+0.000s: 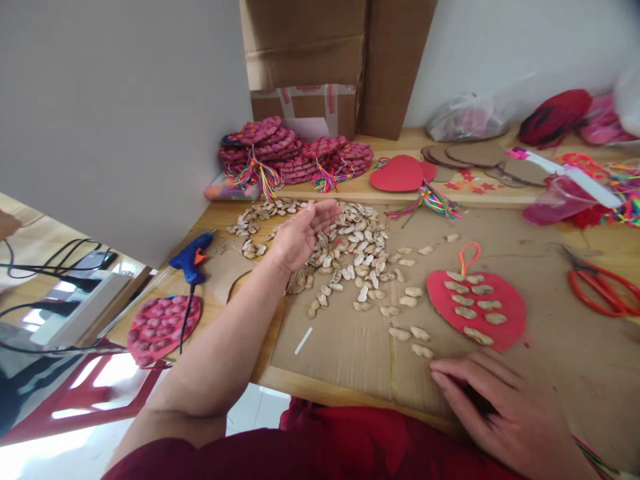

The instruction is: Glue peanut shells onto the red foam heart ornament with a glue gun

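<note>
A brush from the right hand (510, 397), its fingers bent, might have shifted peanuts (465, 311) on the red card (513, 301) just beyond; I could not tell whether that grip held anything. A sweep of the left hand (303, 233), its grip wide at the pile (361, 241), could have scattered it. Nine peanuts lay on one card; one glue gun (188, 259), one scissors (601, 285).

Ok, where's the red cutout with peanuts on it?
Head view, right of centre: the red cutout lies on the cardboard just beyond the right hand, between the loose peanuts and the red-handled scissors.
</note>
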`<state>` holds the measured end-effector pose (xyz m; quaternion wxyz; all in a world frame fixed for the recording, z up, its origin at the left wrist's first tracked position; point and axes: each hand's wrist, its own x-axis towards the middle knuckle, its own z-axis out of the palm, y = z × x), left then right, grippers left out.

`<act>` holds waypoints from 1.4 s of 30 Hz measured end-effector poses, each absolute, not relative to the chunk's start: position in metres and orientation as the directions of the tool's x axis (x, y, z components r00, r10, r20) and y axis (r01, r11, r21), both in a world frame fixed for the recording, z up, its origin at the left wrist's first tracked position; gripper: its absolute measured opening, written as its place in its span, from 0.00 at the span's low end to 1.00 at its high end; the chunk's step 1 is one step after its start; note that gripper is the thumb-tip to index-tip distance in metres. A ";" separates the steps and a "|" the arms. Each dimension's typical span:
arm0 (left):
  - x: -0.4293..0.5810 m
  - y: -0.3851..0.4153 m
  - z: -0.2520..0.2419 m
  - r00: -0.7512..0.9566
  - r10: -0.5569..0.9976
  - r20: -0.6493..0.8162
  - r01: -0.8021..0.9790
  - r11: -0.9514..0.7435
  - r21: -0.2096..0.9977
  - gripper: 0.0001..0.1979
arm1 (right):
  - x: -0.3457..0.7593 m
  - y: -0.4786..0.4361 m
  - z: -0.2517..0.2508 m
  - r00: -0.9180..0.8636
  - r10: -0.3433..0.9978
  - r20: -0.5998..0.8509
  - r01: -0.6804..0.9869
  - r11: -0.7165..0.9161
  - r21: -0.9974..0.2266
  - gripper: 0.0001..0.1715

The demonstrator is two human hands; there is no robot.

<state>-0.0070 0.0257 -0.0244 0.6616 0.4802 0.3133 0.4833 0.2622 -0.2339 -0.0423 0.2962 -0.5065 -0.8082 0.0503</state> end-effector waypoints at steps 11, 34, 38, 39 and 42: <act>-0.008 0.025 -0.026 0.315 0.942 0.116 -0.292 -0.020 0.956 0.20 | 0.261 -0.232 -0.040 -0.305 0.843 0.442 0.788 0.484 -0.380 0.04; -0.005 0.020 -0.029 0.351 0.928 0.126 -0.080 -0.104 0.991 0.35 | 0.254 -0.028 0.008 -0.515 0.846 0.135 0.840 0.530 -0.114 0.20; -0.003 0.018 -0.028 0.357 0.919 0.164 -0.055 -0.155 0.986 0.34 | 0.250 -0.021 -0.002 -0.546 0.828 0.124 0.818 0.559 -0.133 0.15; -0.002 0.017 -0.027 0.359 0.917 0.175 -0.043 -0.171 0.984 0.32 | 0.250 -0.021 -0.003 -0.544 0.828 0.136 0.814 0.560 -0.152 0.14; -0.002 0.015 -0.023 0.356 0.906 0.228 -0.005 -0.242 0.970 0.28 | 0.249 -0.021 -0.003 -0.435 0.876 0.206 0.817 0.481 -0.319 0.11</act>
